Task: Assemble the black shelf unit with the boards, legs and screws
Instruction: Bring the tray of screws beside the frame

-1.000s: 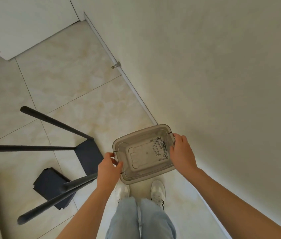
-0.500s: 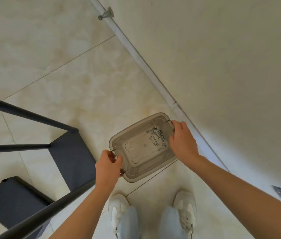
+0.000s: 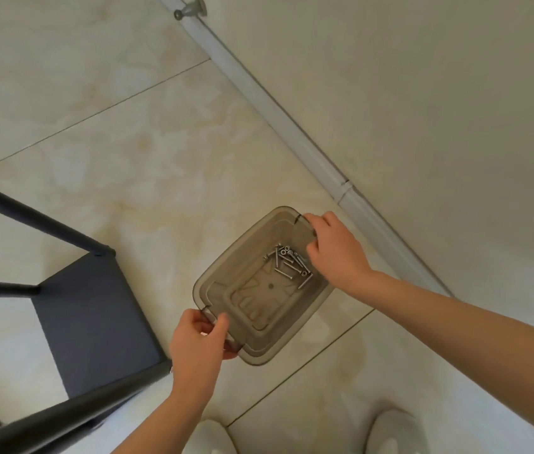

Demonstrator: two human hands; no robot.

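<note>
Item, ours: two bare forearms (image 3: 455, 319), left hand (image 3: 198, 342), right hand (image 3: 334, 253); we wear white, round-toed shoes (image 3: 393, 434).

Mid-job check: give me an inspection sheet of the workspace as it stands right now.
Surface: pale tiled floor, grout lines visible.
Job's things: screws lie loose in a heap at the right-hand end of the translucent plastic bin; black board to the left, with black legs meeting its corners.
Clutter: nothing seen.
Hands: left hand grips the bin's near end; right hand grips its far end.
Cables: nothing seen.
Surroundings: wall, baseboard, door stopper, white shoes at the bottom edge.
</note>
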